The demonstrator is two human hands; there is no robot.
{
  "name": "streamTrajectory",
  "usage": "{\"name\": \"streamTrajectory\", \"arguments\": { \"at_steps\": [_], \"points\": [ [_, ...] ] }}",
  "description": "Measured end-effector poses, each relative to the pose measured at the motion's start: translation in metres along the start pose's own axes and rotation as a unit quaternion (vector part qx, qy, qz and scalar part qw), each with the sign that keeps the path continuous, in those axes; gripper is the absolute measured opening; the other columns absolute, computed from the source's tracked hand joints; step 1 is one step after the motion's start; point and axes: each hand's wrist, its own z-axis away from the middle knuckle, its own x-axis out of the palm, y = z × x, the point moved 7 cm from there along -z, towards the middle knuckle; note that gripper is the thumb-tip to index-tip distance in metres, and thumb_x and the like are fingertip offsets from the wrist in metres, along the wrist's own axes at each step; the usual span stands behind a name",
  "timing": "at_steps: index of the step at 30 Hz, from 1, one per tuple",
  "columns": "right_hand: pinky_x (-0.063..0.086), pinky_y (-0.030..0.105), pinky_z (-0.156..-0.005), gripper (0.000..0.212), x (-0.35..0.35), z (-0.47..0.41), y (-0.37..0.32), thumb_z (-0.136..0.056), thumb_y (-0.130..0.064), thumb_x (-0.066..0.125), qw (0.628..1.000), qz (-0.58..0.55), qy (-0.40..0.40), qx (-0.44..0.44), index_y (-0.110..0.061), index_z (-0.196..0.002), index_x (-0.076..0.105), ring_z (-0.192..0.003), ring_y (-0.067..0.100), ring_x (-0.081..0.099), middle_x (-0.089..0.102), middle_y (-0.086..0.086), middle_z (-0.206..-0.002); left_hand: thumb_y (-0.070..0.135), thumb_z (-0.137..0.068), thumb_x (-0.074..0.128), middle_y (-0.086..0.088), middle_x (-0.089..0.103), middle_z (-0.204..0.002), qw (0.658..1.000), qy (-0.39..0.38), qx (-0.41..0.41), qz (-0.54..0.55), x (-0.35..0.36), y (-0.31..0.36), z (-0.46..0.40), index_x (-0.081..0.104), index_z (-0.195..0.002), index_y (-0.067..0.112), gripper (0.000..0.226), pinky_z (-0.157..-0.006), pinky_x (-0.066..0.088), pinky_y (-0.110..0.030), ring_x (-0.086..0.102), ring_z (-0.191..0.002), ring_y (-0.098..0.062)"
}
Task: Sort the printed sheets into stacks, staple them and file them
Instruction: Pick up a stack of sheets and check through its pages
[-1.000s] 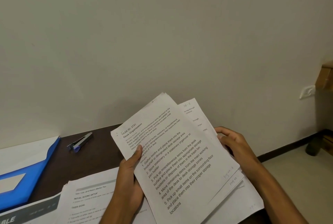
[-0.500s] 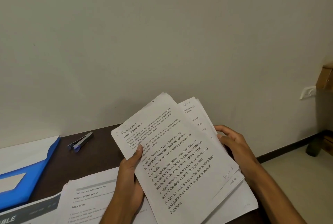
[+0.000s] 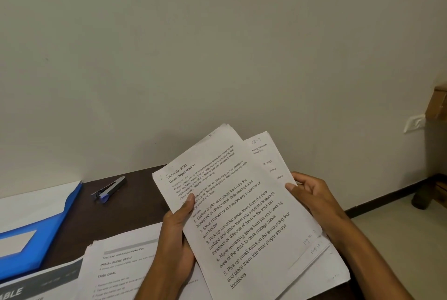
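A plain, pale wall (image 3: 217,46) fills most of the view, evenly lit. A dark brown worktop (image 3: 135,205) abuts it. At right: light floor (image 3: 399,234), dark skirting (image 3: 387,199), white wall switch (image 3: 414,123), wooden furniture (image 3: 437,104).

Both forearms reach forward, raised. The left hand (image 3: 177,239) grips from below, thumb pressed flat on top. The right hand (image 3: 312,197) pinches opposite it, thumb on top, fingers curled behind.
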Motion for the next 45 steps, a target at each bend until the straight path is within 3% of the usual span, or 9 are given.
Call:
{"name": "streamTrajectory", "arguments": {
  "at_steps": [3,7,13,16,21,30,41,45],
  "points": [
    [0.063,0.034,-0.069,0.026,0.000,-0.001,0.001,-0.106,-0.006,0.052,1.000,-0.004,-0.003,-0.003,-0.013,-0.123,0.071,-0.088,0.030,0.078,0.080,0.015,-0.109,0.021,-0.102,0.060,-0.014,0.073,-0.129,1.000,0.002,0.000,-0.008,0.000,0.000,0.001,0.067,-0.135,0.016,0.035,-0.105,0.051,-0.054,0.070,-0.120,-0.036],
    [0.059,0.041,-0.079,0.028,-0.001,-0.003,0.003,-0.107,-0.007,0.051,1.000,-0.007,-0.011,-0.003,-0.014,-0.124,0.072,-0.094,0.037,0.076,0.078,0.017,-0.113,0.021,-0.102,0.060,-0.015,0.073,-0.129,1.000,-0.003,0.004,-0.025,0.002,0.002,0.001,0.068,-0.134,0.015,0.034,-0.105,0.051,-0.053,0.070,-0.120,-0.036],
    [0.062,0.036,-0.070,0.029,-0.001,-0.001,0.002,-0.106,-0.006,0.050,0.998,-0.048,-0.029,0.002,-0.011,-0.126,0.071,-0.092,0.035,0.076,0.076,0.022,-0.116,0.018,-0.103,0.059,-0.015,0.075,-0.125,0.999,-0.012,0.007,-0.053,0.006,0.001,0.003,0.068,-0.133,0.015,0.031,-0.088,0.063,-0.049,0.072,-0.114,-0.036],
    [0.062,0.042,-0.077,0.030,0.000,0.000,-0.001,-0.106,-0.011,0.051,0.998,-0.058,-0.039,0.002,-0.014,-0.130,0.069,-0.098,0.040,0.075,0.075,0.021,-0.119,0.019,-0.101,0.064,-0.017,0.074,-0.124,0.996,-0.011,0.007,-0.083,0.005,0.000,0.002,0.067,-0.134,0.013,0.034,-0.093,0.060,-0.054,0.073,-0.113,-0.037],
    [0.054,0.029,-0.059,0.029,0.002,0.000,-0.002,-0.100,-0.023,0.058,0.998,-0.042,-0.045,0.011,-0.023,-0.123,0.076,-0.072,0.023,0.069,0.077,0.020,-0.102,0.024,-0.096,0.070,-0.016,0.076,-0.121,0.991,-0.013,0.009,-0.136,0.007,-0.005,0.002,0.059,-0.138,0.012,0.045,-0.098,0.056,-0.063,0.074,-0.109,-0.040],
    [0.050,0.028,-0.061,0.029,0.005,-0.001,0.002,-0.106,-0.023,0.052,0.999,-0.031,-0.039,0.013,-0.020,-0.117,0.079,-0.075,0.021,0.063,0.074,0.013,-0.095,0.024,-0.099,0.066,-0.013,0.077,-0.118,0.984,-0.018,0.027,-0.177,0.010,-0.006,0.003,0.060,-0.135,0.013,0.038,-0.094,0.058,-0.062,0.076,-0.104,-0.038],
    [0.050,0.028,-0.063,0.030,0.005,-0.003,0.004,-0.108,-0.022,0.051,0.999,-0.017,-0.028,0.032,-0.021,-0.119,0.078,-0.082,0.025,0.062,0.074,0.016,-0.102,0.023,-0.097,0.070,-0.014,0.077,-0.119,0.987,-0.006,0.015,-0.160,0.008,-0.008,0.002,0.056,-0.138,0.013,0.044,-0.091,0.060,-0.061,0.075,-0.106,-0.038],
    [0.049,0.028,-0.057,0.025,0.005,0.000,0.000,-0.105,-0.025,0.056,0.999,-0.015,-0.031,0.017,-0.017,-0.115,0.078,-0.071,0.023,0.060,0.071,0.015,-0.091,0.017,-0.096,0.070,-0.015,0.076,-0.121,0.994,-0.005,-0.004,-0.108,0.006,-0.007,0.003,0.057,-0.138,0.012,0.044,-0.094,0.058,-0.062,0.074,-0.109,-0.039]
  ]
}}
